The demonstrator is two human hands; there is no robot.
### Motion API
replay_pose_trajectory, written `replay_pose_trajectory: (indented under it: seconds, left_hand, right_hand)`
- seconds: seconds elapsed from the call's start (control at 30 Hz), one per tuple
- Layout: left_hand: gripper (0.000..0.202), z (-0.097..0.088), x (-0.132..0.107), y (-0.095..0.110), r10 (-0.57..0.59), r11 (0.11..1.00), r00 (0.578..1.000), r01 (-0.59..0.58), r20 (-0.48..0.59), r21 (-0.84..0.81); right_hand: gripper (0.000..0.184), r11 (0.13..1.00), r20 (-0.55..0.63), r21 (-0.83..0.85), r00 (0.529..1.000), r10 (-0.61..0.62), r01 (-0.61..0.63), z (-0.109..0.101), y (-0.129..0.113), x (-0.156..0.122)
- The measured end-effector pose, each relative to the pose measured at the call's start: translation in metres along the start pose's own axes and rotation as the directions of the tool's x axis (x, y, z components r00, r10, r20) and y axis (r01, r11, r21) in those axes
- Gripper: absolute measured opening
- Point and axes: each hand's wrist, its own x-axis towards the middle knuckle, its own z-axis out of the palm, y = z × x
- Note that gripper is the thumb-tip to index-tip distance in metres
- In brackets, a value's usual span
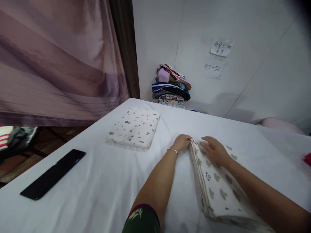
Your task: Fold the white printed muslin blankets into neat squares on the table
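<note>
On rumpled white sheeting (116,187) near pale panelling (165,38), the left hand (181,142) pinched folded grey-on-white cloth (214,187), the right hand (215,151) open.

Cool, flat, medium-bright light; source direction unclear. Soft shadows on wall (257,64), right of clothes stack (171,85). Curtain (60,58) left of stack darker, muted. Small glare spots on glossy black panel (53,174), nearer than stack, off to its left. Right hand (215,150) and near end of folded cloth (218,186), nearer than stack and right, motion-blurred. 1 dark corner, far upper right of stack. Wide-angle stretch toward edges.
</note>
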Motion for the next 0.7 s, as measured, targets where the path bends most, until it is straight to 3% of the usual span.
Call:
replay_pose_trajectory:
  seconds: [0.13, 0.3, 0.5, 0.7]
  left_hand:
    - [0.037, -0.001, -0.002, 0.002, 0.003, 1.0, 1.0, -0.002, -0.016, 0.025]
    - [0.035, -0.003, -0.005, 0.008, -0.046, 0.996, 0.996, 0.051, -0.073, 0.069]
    - [0.034, -0.004, -0.008, 0.009, -0.033, 0.999, 0.999, 0.034, -0.043, 0.041]
    - [0.038, -0.005, -0.012, 0.011, 0.085, 0.994, 0.993, -0.08, -0.079, 0.07]
  right_hand:
    - [0.053, 0.946, 0.043, -0.319, 0.997, 0.067, -0.049, -0.005, 0.047, -0.005]
    - [0.053, 0.91, 0.145, -0.411, 0.983, 0.116, -0.046, 0.0, 0.075, -0.011]
    - [0.055, 0.936, 0.099, -0.343, 0.988, 0.116, -0.076, -0.003, 0.061, -0.007]
    - [0.043, 0.986, 0.103, -0.058, 0.983, -0.152, 0.159, 0.007, 0.021, 0.002]
